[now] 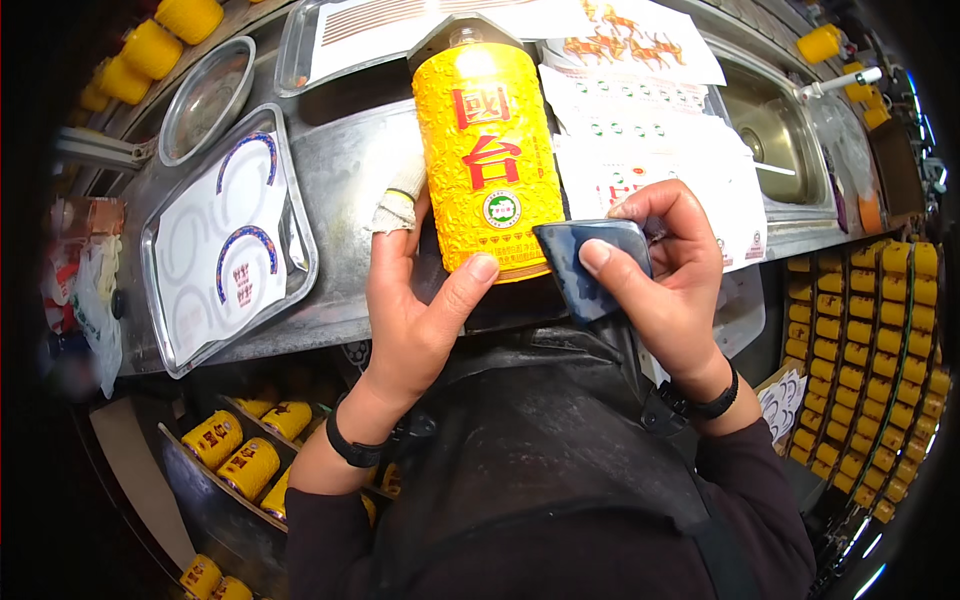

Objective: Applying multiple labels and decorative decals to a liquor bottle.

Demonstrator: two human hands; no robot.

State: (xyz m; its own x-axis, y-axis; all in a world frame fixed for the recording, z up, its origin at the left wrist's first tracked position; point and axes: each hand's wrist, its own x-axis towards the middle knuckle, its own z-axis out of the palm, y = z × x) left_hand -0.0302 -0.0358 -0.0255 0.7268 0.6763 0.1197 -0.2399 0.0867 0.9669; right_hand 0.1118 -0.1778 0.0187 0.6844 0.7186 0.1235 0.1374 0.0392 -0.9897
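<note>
A yellow textured bottle (440, 150) with red characters and a round green-and-white emblem stands out in the middle of the view, its neck pointing away from me. My left hand (405, 310) is wrapped around its lower left side, thumb over the front near the base. White cloth covers part of that hand's fingers, and the bottle hides their tips. At the bottle's lower right, my right hand (685, 265) pinches a dark blue, flat scraper-like piece (575, 262) between thumb and fingers. One corner of this piece overlaps the bottle's lower right edge; whether it touches cannot be seen.
On the metal bench, a tray (300, 262) with a printed decal sheet lies left, near a round metal bowl (208, 100). Decal sheets (690, 185) cover the right, beside a sink (775, 130). Yellow bottles fill a bin (175, 450) below left and racks (860, 350) at right.
</note>
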